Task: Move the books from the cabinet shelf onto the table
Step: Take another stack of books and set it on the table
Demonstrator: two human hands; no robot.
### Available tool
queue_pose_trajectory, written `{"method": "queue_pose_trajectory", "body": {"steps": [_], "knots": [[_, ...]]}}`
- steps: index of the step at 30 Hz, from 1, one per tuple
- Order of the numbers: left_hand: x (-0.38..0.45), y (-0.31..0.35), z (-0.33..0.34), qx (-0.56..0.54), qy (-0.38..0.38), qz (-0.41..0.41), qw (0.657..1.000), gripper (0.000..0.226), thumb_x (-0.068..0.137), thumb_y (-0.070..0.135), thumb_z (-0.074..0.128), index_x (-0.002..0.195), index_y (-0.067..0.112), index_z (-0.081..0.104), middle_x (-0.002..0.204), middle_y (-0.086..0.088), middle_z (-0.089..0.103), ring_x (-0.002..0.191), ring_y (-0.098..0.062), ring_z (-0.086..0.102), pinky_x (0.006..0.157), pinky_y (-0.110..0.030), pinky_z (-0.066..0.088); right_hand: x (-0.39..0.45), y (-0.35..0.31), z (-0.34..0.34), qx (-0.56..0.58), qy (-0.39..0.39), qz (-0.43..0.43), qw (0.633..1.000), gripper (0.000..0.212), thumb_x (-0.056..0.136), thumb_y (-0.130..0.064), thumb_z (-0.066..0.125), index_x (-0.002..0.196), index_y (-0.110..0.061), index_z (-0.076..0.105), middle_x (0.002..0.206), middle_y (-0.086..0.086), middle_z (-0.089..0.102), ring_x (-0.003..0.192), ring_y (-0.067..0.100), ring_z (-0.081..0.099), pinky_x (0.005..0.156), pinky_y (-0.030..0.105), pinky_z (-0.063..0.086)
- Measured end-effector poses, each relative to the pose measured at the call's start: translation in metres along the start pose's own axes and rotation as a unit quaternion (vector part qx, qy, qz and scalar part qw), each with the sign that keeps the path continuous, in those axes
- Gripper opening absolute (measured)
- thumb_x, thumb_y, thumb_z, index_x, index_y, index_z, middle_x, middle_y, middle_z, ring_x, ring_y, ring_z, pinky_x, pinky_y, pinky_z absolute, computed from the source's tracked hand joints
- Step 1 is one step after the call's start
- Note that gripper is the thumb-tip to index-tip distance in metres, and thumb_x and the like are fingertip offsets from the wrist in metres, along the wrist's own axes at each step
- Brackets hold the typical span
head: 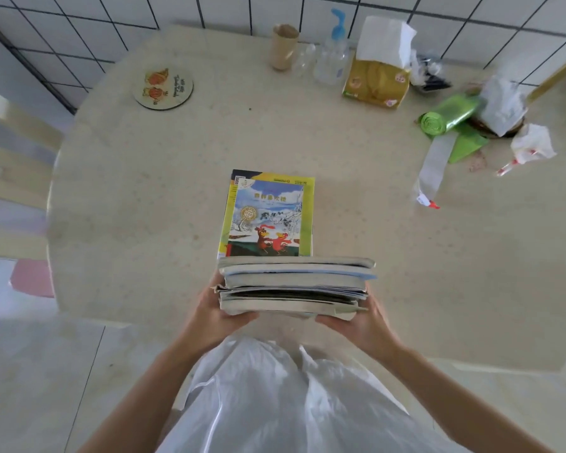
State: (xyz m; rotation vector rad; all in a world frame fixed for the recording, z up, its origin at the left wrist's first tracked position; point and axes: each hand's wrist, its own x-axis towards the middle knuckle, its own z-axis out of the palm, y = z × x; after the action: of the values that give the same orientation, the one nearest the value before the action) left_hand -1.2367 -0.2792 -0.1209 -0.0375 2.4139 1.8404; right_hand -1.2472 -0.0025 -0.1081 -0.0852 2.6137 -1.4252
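Note:
A stack of several worn books [294,286] hangs over the near edge of the beige table [151,197]. My left hand [218,310] grips the stack's left end from below, and my right hand [360,322] grips its right end. Just beyond the stack, a colourful picture book [268,214] with cartoon birds on its cover lies flat on the table. The cabinet shelf is out of sight.
Along the table's far edge stand a round coaster [163,88], a cardboard tube [284,47], a pump bottle [332,57] and a tissue pack [378,73]. A green bag roll [448,116] and crumpled wrappers clutter the right side. A chair [13,178] stands at left.

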Motion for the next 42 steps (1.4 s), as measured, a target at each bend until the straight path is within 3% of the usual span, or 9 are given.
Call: {"method": "queue_pose_trajectory", "body": {"steps": [4, 8, 12, 15, 21, 26, 31, 36, 42], "knots": [[0.006, -0.012, 0.0, -0.007, -0.01, -0.012, 1.0, 0.074, 0.066, 0.05, 0.083, 0.11, -0.006, 0.062, 0.104, -0.002, 0.073, 0.096, -0.016, 0.069, 0.084, -0.034, 0.056, 0.005, 0.015, -0.004, -0.014, -0.039, -0.003, 0.999, 0.083, 0.057, -0.073, 0.073, 0.121, -0.027, 0.048, 0.11, -0.033, 0.058, 0.097, 0.001, 0.057, 0.084, 0.022, 0.047], [0.007, -0.023, 0.004, -0.002, -0.013, -0.038, 0.999, 0.064, 0.067, 0.033, 0.086, 0.114, -0.003, 0.061, 0.108, -0.011, 0.07, 0.101, -0.028, 0.067, 0.086, -0.05, 0.054, 0.003, 0.03, 0.011, -0.056, -0.095, -0.013, 0.994, 0.081, 0.066, -0.07, 0.072, 0.121, -0.011, 0.064, 0.124, 0.014, 0.059, 0.116, 0.019, 0.057, 0.101, 0.032, 0.044], [0.008, -0.027, 0.008, -0.009, -0.012, -0.044, 0.999, 0.066, 0.068, 0.025, 0.087, 0.114, -0.011, 0.056, 0.108, -0.012, 0.071, 0.101, -0.031, 0.067, 0.085, -0.055, 0.053, -0.001, 0.03, 0.015, -0.055, -0.1, 0.015, 0.993, 0.077, 0.068, -0.059, 0.077, 0.122, -0.006, 0.062, 0.121, 0.017, 0.06, 0.114, 0.024, 0.058, 0.102, 0.017, 0.039], [0.008, -0.031, 0.007, -0.01, -0.029, -0.062, 0.998, 0.07, 0.069, 0.027, 0.088, 0.12, -0.007, 0.055, 0.112, -0.012, 0.07, 0.104, -0.034, 0.066, 0.086, -0.058, 0.052, -0.001, 0.032, 0.016, -0.054, -0.085, -0.001, 0.995, 0.075, 0.071, -0.065, 0.07, 0.12, -0.009, 0.064, 0.117, 0.013, 0.062, 0.109, 0.02, 0.061, 0.096, 0.028, 0.047], [0.004, -0.023, 0.001, 0.018, -0.035, -0.065, 0.997, 0.05, 0.068, 0.047, 0.084, 0.111, 0.027, 0.069, 0.108, 0.0, 0.073, 0.102, -0.027, 0.068, 0.086, -0.052, 0.054, 0.002, 0.017, 0.013, -0.008, -0.021, -0.003, 1.0, 0.081, 0.069, -0.055, 0.078, 0.123, 0.001, 0.057, 0.124, 0.003, 0.058, 0.12, -0.002, 0.049, 0.098, 0.012, 0.038], [0.007, -0.017, 0.008, 0.0, -0.008, -0.046, 0.999, 0.056, 0.068, 0.03, 0.087, 0.115, 0.009, 0.065, 0.108, 0.002, 0.072, 0.103, -0.018, 0.068, 0.087, -0.04, 0.056, -0.001, 0.022, 0.017, -0.015, -0.005, 0.047, 0.999, 0.068, 0.07, -0.049, 0.08, 0.119, -0.007, 0.059, 0.11, -0.011, 0.06, 0.105, -0.011, 0.053, 0.086, 0.008, 0.043], [0.011, -0.018, 0.018, -0.039, 0.017, -0.109, 0.993, 0.075, 0.063, 0.038, 0.088, 0.123, 0.005, 0.058, 0.115, -0.01, 0.069, 0.109, -0.027, 0.065, 0.089, -0.053, 0.053, 0.009, 0.016, 0.015, -0.009, 0.016, 0.054, 0.998, 0.059, 0.078, -0.015, 0.078, 0.124, -0.003, 0.044, 0.101, -0.019, 0.053, 0.093, -0.019, 0.051, 0.075, -0.002, 0.036], [0.032, 0.004, 0.012, -0.019, 0.005, -0.125, 0.992, 0.08, 0.051, 0.035, 0.09, 0.123, 0.021, 0.057, 0.109, 0.005, 0.071, 0.102, -0.017, 0.068, 0.081, -0.045, 0.058, 0.028, -0.004, -0.005, 0.022, -0.033, 0.049, 0.998, 0.064, 0.083, -0.023, 0.072, 0.135, -0.019, 0.035, 0.12, -0.009, 0.057, 0.107, -0.003, 0.054, 0.089, 0.007, 0.042], [0.065, 0.039, 0.012, -0.033, 0.104, -0.16, 0.981, 0.066, 0.068, 0.021, 0.086, 0.119, 0.023, 0.045, 0.101, 0.01, 0.067, 0.083, -0.002, 0.07, 0.063, -0.02, 0.058, 0.064, -0.041, -0.007, 0.201, -0.019, 0.198, 0.959, 0.042, 0.087, -0.031, 0.068, 0.124, -0.026, 0.05, 0.114, -0.013, 0.066, 0.095, -0.002, 0.066, 0.071, 0.018, 0.054]]}}
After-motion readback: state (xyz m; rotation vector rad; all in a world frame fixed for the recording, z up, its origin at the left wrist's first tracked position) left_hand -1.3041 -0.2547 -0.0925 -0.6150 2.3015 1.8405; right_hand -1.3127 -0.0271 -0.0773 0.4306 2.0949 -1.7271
